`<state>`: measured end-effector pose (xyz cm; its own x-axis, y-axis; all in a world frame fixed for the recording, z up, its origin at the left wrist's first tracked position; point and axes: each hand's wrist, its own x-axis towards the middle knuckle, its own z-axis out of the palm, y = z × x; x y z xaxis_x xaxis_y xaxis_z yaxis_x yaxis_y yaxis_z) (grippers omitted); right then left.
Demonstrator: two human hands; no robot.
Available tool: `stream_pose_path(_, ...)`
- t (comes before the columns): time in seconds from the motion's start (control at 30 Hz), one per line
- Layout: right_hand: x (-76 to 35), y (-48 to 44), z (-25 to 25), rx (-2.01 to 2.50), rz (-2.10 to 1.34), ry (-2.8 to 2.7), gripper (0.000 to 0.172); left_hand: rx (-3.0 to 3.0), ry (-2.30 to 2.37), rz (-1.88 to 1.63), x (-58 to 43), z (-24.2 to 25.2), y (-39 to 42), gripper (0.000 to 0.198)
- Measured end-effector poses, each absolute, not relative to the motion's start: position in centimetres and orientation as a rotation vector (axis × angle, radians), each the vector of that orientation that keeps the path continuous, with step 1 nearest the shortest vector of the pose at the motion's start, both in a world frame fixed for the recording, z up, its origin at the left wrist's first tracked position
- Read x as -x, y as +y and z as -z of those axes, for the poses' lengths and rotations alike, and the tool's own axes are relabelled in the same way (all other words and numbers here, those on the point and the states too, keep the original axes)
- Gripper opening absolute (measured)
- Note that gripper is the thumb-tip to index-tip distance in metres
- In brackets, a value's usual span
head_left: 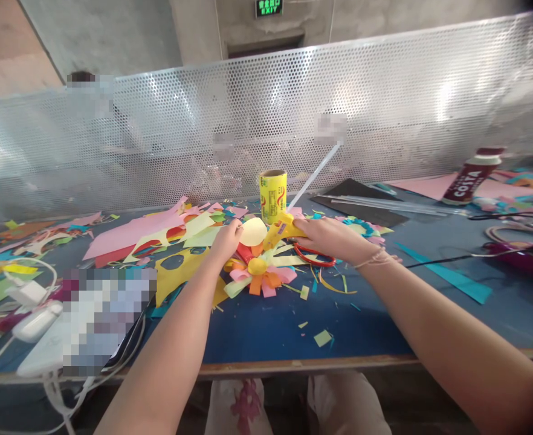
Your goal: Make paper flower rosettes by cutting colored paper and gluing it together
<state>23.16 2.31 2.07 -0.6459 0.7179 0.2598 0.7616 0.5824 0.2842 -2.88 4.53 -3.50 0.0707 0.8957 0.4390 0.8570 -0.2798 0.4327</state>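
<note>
Between the fingertips of my left hand is the edge of a pale yellow paper circle. My right hand is wrapped round a yellow hot glue gun, whose nozzle points down and left beside the circle. A long clear glue stick juts up from its back. Just below both hands lies a paper flower with pink, orange, red and pale green petals and a yellow centre. Red-handled scissors lie under my right hand, their blades hidden.
A yellow tape roll stands behind the hands, before a perforated metal screen. Paper scraps cover the left side, near a tablet and white cables. Spare glue sticks and a tilted Costa bottle are right.
</note>
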Motion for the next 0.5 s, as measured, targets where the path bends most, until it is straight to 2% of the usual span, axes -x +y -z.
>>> stream_pose_path(0.5,-24.6,2.7,-2.3,1.117,0.503,-2.767,0.015,-2.259,1.859,-0.968,2.7,3.4,4.3,0.012)
